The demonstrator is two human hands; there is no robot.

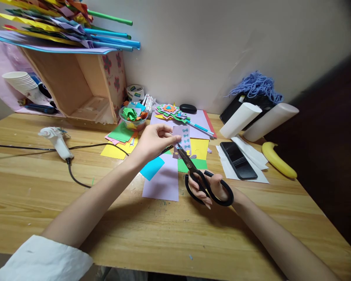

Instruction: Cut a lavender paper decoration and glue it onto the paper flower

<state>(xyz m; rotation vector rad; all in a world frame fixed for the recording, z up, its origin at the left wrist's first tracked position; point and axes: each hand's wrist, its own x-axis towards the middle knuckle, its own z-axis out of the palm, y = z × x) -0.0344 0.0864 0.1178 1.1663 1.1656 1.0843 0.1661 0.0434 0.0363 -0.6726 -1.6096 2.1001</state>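
Between the thumb and fingers of my left hand (156, 140) is a small purple paper card (186, 138) with a column of teal bow shapes on it. My right hand (203, 191) has its fingers through the loops of black-handled scissors (196, 171). The scissors' blades point up and left, at the card's lower left part beside my left fingertips. Whether the blades are cutting the card I cannot tell. Below the hands on the table lie a lilac sheet (160, 183), a blue piece of paper (151, 168) and a green piece (200, 164).
A glue gun (57, 144) with a black cord is at left. Behind stand a wooden box (73, 86), a bowl of paper scraps (134, 117) and a paper flower (169, 111). On the right are a phone (238, 160), a banana (277, 160) and white rolls (240, 120).
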